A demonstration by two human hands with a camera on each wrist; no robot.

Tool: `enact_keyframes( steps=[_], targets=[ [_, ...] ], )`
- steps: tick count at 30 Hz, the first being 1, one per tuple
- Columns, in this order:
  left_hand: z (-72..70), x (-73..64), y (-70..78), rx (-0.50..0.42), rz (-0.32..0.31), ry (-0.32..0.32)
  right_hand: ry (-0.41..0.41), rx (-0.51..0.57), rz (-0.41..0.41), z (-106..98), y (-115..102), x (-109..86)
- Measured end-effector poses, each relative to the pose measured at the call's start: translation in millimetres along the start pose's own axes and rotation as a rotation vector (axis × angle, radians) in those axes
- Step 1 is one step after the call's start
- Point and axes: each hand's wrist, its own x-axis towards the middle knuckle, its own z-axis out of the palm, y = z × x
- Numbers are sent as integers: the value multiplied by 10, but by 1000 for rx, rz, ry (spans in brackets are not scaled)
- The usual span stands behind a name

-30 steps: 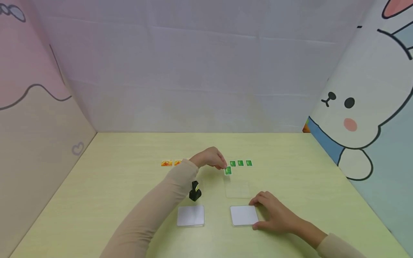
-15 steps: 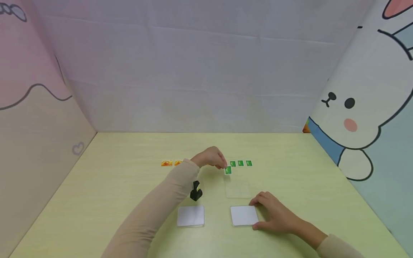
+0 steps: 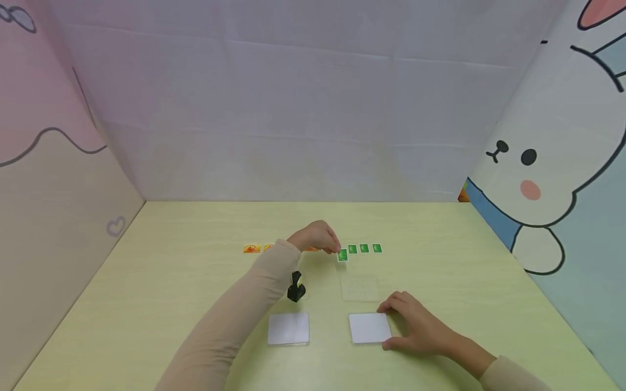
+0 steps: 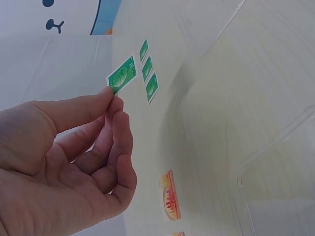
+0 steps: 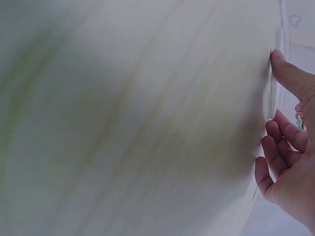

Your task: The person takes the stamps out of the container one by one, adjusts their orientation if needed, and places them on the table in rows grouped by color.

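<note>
My left hand (image 3: pixel 315 237) pinches a small green stamp-like piece with a white border (image 4: pixel 122 74) between thumb and fingertips. The piece is held above the table, tilted. Just beyond it, a row of similar green pieces (image 3: pixel 364 248) lies on the table. My right hand (image 3: pixel 415 323) grips a white rectangular card with a clear edge (image 3: pixel 370 328) at its right side, thumb at the near corner and fingers at the far corner. A matching white card (image 3: pixel 288 328) lies to its left. Orange pieces with a red print (image 3: pixel 251 248) lie left of the green row, partly hidden by my left arm.
A clear flat plastic piece (image 3: pixel 360 288) lies between the green row and the right white card. A small black device (image 3: pixel 295 288) shows below my left forearm. A pale back wall (image 3: pixel 303 108) and printed side walls bound the table (image 3: pixel 195 228).
My left hand has shifted slightly left and away with the green stamp-like piece. My right hand stays on the white card.
</note>
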Motion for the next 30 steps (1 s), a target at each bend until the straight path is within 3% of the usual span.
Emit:
enact_keyframes(
  steps=[7, 17, 30],
  targets=[
    [16, 50, -59, -12, -24, -1, -39, 12, 48, 7, -27, -17],
    [-7, 95, -58, 6, -5, 36, -24, -11, 21, -18, -11, 8],
    [3, 163, -102, -24, -35, 60, 21, -18, -27, 3, 8, 12]
  ],
)
